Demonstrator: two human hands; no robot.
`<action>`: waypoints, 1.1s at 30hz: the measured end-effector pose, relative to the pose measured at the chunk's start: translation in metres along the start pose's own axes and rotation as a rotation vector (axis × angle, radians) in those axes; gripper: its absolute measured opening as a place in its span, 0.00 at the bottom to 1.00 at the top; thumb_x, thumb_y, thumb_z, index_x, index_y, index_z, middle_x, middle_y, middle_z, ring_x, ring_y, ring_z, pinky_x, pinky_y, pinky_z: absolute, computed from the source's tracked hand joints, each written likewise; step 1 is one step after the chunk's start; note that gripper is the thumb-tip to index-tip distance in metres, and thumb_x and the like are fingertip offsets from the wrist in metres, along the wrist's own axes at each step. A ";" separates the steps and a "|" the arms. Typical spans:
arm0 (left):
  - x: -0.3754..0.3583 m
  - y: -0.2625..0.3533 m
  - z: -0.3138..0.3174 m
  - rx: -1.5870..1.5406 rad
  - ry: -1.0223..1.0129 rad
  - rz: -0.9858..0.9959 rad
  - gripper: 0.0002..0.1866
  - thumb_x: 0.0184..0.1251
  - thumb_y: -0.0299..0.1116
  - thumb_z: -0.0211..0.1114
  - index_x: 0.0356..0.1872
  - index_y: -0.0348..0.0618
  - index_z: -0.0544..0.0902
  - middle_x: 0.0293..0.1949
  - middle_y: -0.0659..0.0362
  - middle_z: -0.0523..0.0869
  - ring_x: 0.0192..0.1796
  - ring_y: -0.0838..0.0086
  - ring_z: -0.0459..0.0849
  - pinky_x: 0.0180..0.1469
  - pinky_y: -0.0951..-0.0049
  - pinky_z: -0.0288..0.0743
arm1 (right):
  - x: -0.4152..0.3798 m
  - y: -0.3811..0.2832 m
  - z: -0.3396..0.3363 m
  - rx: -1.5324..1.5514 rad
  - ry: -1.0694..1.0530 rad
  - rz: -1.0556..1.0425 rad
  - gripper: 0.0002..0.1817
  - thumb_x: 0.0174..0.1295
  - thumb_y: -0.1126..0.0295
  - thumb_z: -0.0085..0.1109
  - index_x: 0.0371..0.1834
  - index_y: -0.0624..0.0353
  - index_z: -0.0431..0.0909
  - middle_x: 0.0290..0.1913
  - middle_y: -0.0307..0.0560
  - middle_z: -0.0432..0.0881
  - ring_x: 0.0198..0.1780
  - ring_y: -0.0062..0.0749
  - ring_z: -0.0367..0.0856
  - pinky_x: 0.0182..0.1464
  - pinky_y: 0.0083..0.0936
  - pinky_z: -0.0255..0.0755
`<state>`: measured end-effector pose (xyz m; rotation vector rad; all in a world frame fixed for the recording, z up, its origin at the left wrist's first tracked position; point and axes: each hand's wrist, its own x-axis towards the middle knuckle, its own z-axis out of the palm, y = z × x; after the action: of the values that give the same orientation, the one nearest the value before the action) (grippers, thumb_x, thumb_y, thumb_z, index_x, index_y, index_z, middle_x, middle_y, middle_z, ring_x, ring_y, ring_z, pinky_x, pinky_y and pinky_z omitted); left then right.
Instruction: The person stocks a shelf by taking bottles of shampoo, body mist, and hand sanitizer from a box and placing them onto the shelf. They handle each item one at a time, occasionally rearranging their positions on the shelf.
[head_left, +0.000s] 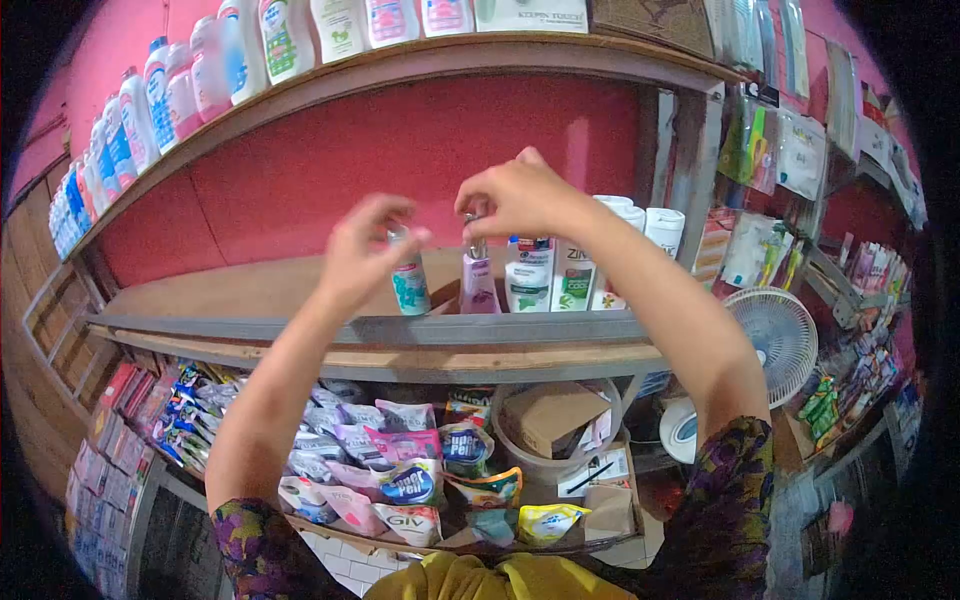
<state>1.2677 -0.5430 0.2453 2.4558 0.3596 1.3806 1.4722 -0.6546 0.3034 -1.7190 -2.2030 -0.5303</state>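
My left hand (362, 245) is at the top of a small teal bottle (410, 285), its blurred fingers and thumb closed around the pale cap. This bottle leans slightly and stands near the front edge of the wooden shelf (230, 285). To its right, a purple bottle (479, 285) stands upright with a shiny cap. My right hand (525, 195) pinches that cap from above. Beside the purple bottle is a white and green shampoo bottle (528, 275), and then another white and green bottle (573, 280), partly behind my right forearm.
Several lotion and powder bottles (285, 40) line the upper shelf. Below, a box tray holds several refill pouches (408, 485) and a round plastic tub (510, 455) with cardboard inside. A white fan (775, 340) stands at the right, near hanging packets (800, 150).
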 end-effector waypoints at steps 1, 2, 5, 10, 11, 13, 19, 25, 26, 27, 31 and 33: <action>-0.007 0.002 0.011 -0.031 -0.079 -0.028 0.24 0.52 0.46 0.72 0.47 0.43 0.79 0.42 0.56 0.84 0.42 0.70 0.83 0.44 0.67 0.76 | 0.003 0.004 -0.004 0.020 0.029 0.000 0.17 0.49 0.51 0.66 0.41 0.44 0.84 0.39 0.41 0.86 0.45 0.34 0.82 0.51 0.40 0.58; -0.013 0.003 0.020 -0.062 -0.155 -0.054 0.26 0.52 0.47 0.73 0.47 0.42 0.79 0.40 0.55 0.84 0.40 0.69 0.84 0.43 0.67 0.77 | 0.008 0.009 -0.008 0.045 0.055 0.020 0.18 0.51 0.52 0.65 0.43 0.44 0.83 0.40 0.40 0.86 0.46 0.34 0.82 0.53 0.40 0.58; -0.018 0.022 0.030 0.043 -0.282 -0.197 0.25 0.52 0.44 0.73 0.46 0.39 0.78 0.41 0.55 0.84 0.37 0.73 0.83 0.40 0.71 0.77 | 0.021 0.020 -0.010 0.037 0.058 0.051 0.17 0.52 0.53 0.64 0.45 0.43 0.83 0.40 0.39 0.86 0.47 0.33 0.82 0.54 0.40 0.58; -0.016 0.004 0.050 0.055 -0.446 -0.260 0.28 0.48 0.48 0.75 0.44 0.40 0.78 0.37 0.51 0.85 0.39 0.64 0.85 0.43 0.67 0.77 | 0.037 0.018 0.001 0.011 -0.198 0.101 0.22 0.47 0.63 0.67 0.49 0.44 0.82 0.42 0.40 0.85 0.49 0.32 0.81 0.55 0.40 0.61; -0.016 -0.004 0.055 0.049 -0.458 -0.245 0.27 0.48 0.48 0.75 0.43 0.40 0.78 0.36 0.51 0.86 0.39 0.64 0.85 0.43 0.67 0.77 | 0.039 0.017 0.003 0.011 -0.236 0.097 0.23 0.45 0.64 0.67 0.49 0.43 0.82 0.43 0.40 0.85 0.49 0.32 0.81 0.54 0.40 0.61; -0.013 -0.011 0.058 0.063 -0.474 -0.251 0.27 0.48 0.47 0.75 0.44 0.40 0.79 0.36 0.51 0.86 0.39 0.64 0.86 0.43 0.67 0.77 | 0.043 0.017 0.006 0.017 -0.292 0.098 0.23 0.43 0.66 0.67 0.48 0.43 0.82 0.43 0.40 0.85 0.49 0.32 0.81 0.53 0.40 0.63; -0.001 -0.005 0.064 0.119 -0.568 -0.278 0.27 0.50 0.39 0.75 0.49 0.36 0.78 0.35 0.51 0.87 0.38 0.68 0.86 0.41 0.70 0.77 | 0.053 0.026 0.014 0.027 -0.329 0.090 0.19 0.43 0.68 0.68 0.42 0.45 0.85 0.42 0.40 0.85 0.48 0.32 0.81 0.51 0.36 0.66; 0.003 0.000 0.065 0.058 -0.598 -0.276 0.28 0.52 0.34 0.74 0.54 0.37 0.76 0.35 0.51 0.87 0.38 0.69 0.86 0.42 0.71 0.76 | 0.041 0.029 0.005 0.021 -0.325 0.076 0.14 0.45 0.68 0.68 0.39 0.47 0.86 0.38 0.38 0.86 0.46 0.30 0.82 0.51 0.35 0.67; 0.002 -0.004 0.066 0.023 -0.600 -0.268 0.28 0.52 0.34 0.74 0.54 0.37 0.76 0.35 0.51 0.87 0.38 0.69 0.86 0.42 0.71 0.76 | 0.038 0.030 0.003 0.036 -0.325 0.080 0.13 0.45 0.68 0.68 0.38 0.47 0.86 0.38 0.38 0.86 0.46 0.30 0.82 0.51 0.35 0.67; 0.002 -0.005 0.066 0.019 -0.592 -0.257 0.27 0.52 0.33 0.73 0.53 0.37 0.76 0.35 0.51 0.87 0.38 0.69 0.86 0.42 0.71 0.76 | 0.036 0.031 0.002 0.052 -0.326 0.083 0.13 0.46 0.68 0.68 0.38 0.47 0.86 0.37 0.38 0.86 0.46 0.29 0.82 0.51 0.35 0.67; 0.001 -0.005 0.069 -0.017 -0.579 -0.246 0.25 0.52 0.33 0.73 0.51 0.36 0.76 0.36 0.51 0.87 0.38 0.70 0.86 0.43 0.70 0.76 | 0.030 0.032 0.000 0.068 -0.295 0.073 0.12 0.47 0.68 0.66 0.37 0.47 0.86 0.36 0.37 0.86 0.44 0.27 0.83 0.51 0.34 0.69; 0.002 -0.002 0.067 -0.029 -0.576 -0.251 0.24 0.52 0.33 0.73 0.50 0.36 0.77 0.36 0.51 0.87 0.39 0.70 0.86 0.43 0.70 0.76 | 0.029 0.030 -0.002 0.063 -0.292 0.088 0.12 0.47 0.68 0.65 0.38 0.48 0.86 0.37 0.37 0.87 0.43 0.27 0.83 0.51 0.33 0.69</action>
<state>1.3262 -0.5501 0.2127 2.5365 0.4765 0.5395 1.4939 -0.6237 0.3210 -1.9542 -2.2916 -0.1960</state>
